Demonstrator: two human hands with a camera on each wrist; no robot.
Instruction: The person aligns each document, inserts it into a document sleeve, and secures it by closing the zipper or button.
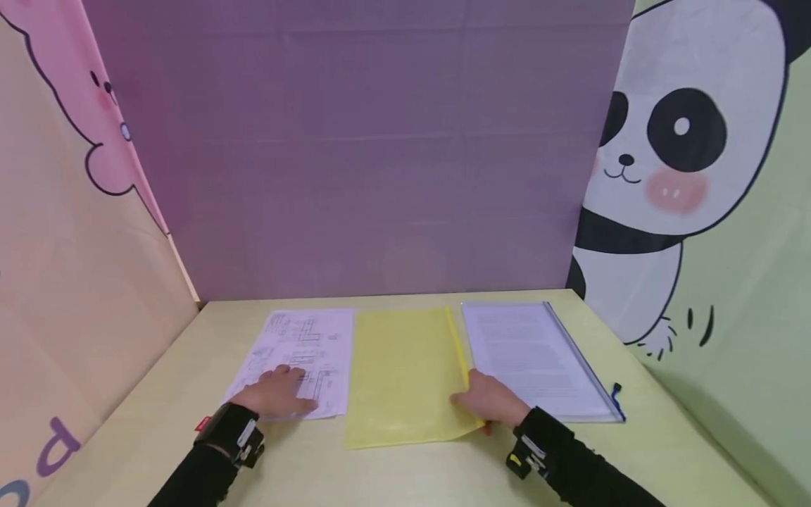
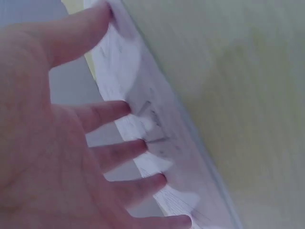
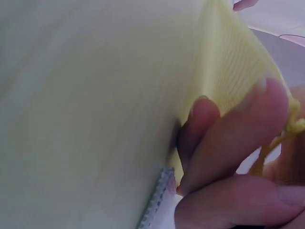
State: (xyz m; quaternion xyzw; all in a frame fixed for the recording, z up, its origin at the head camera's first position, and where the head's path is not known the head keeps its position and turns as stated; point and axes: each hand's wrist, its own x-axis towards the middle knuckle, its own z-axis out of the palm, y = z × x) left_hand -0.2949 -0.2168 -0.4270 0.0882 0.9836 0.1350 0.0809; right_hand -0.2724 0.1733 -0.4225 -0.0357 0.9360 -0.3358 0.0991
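In the head view a yellow document pouch (image 1: 405,380) lies in the middle of the table. My right hand (image 1: 493,400) pinches its lower right edge, and that corner is lifted a little. Curled fingers (image 3: 228,138) show by the raised yellow edge in the right wrist view, next to a yellow cord (image 3: 298,125). On the left, my left hand (image 1: 279,391) rests on white sheets (image 1: 326,345) printed with line drawings. Its fingers are spread and fairly straight, their tips touching the paper (image 2: 157,124) in the left wrist view.
A clear pouch (image 1: 516,359) with a printed page inside lies right of the yellow one, a dark blue pull (image 1: 617,398) at its lower right corner. The pale table (image 1: 405,479) ends at a purple backdrop (image 1: 380,155), with patterned side walls.
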